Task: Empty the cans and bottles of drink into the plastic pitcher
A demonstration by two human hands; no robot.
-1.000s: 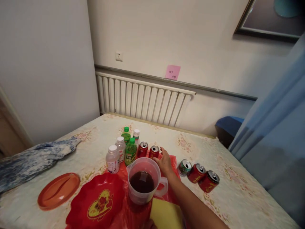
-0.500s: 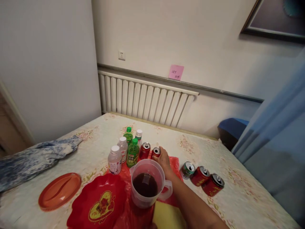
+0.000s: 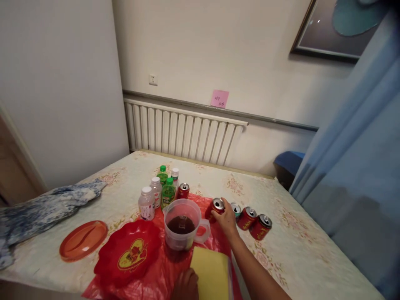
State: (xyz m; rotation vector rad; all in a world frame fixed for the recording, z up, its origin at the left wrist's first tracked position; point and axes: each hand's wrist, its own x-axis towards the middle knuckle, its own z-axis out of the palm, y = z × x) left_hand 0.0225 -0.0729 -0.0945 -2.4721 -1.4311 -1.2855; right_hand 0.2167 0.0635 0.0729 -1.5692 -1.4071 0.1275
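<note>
My right hand [image 3: 226,218] is closed around a red drink can [image 3: 215,211], its opened top showing, over the right part of a red plastic sheet [image 3: 146,277]. Left of it stands a clear measuring jug [image 3: 180,239] with dark brown liquid inside. At the bottom edge, my left hand [image 3: 186,284] has curled fingers beside the yellow folded cloth or pad [image 3: 210,273]; whatever it may hold is hidden. Another red can [image 3: 183,191] stands behind the jug. Close to my right hand, a green-and-silver can [image 3: 236,210] and two red cans [image 3: 247,218] form a row.
Several bottles, among them a green-capped bottle [image 3: 168,192] and a white-capped bottle [image 3: 146,205], stand left of the jug. A scalloped red tray [image 3: 109,254] and an orange lid [image 3: 83,241] lie at left. Blue-white fabric [image 3: 46,212] drapes the table's left side.
My right hand has moved the red can rightward, away from the other can behind the jug, toward the row. More of my left hand has come into view. The camera view has shifted.
</note>
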